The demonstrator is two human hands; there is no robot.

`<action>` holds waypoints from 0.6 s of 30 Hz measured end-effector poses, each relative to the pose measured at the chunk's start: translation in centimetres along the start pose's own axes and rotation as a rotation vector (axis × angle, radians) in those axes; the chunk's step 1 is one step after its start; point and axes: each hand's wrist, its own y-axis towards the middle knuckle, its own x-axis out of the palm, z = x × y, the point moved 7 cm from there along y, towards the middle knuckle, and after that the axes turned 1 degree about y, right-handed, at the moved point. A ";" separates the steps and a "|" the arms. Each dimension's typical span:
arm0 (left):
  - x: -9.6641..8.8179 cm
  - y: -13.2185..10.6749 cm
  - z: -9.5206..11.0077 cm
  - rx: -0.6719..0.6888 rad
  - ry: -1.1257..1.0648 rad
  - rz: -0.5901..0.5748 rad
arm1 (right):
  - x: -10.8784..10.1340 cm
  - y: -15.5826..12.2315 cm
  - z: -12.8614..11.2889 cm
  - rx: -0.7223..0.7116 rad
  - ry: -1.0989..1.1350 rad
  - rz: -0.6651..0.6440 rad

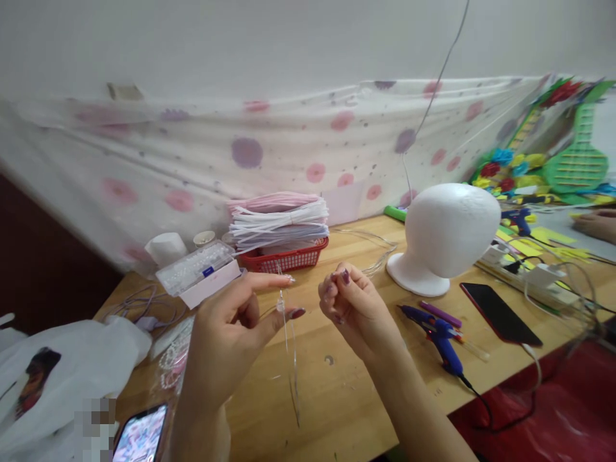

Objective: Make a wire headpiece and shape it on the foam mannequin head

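Observation:
My left hand (pixel 235 327) holds a thin silvery wire (pixel 294 359) with a small clear bead (pixel 280 303) on it, at the gap between index finger and thumb. The wire's long ends hang down over the table in a narrow loop. Just to the right, my right hand (pixel 353 308) is closed in a pinch, thumb pressed to the fingers. Whatever lies between those fingertips is too small to make out. The two hands are a short way apart, above the wooden table (pixel 337 410).
Behind my hands stands a red basket (pixel 289 258) of pipe cleaners (pixel 279 221), beside a clear bead box (pixel 195 266). To the right are a white foam head (pixel 450 231), a blue glue gun (pixel 440 337) and a dark phone (pixel 500 314). Another person's hand (pixel 597 224) rests at far right.

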 end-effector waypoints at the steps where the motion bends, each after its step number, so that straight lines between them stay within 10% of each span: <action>1: -0.1 0.0 -0.1 -0.007 -0.002 0.007 | -0.8 0.4 0.1 -0.003 -0.012 0.036; 8: -1.2 -0.2 -0.6 -0.096 -0.017 0.109 | -7.7 5.9 0.0 0.230 -0.969 -0.034; 18: -2.2 -0.2 -0.2 -0.042 0.052 0.161 | -9.7 9.4 -4.6 0.340 -1.095 -0.147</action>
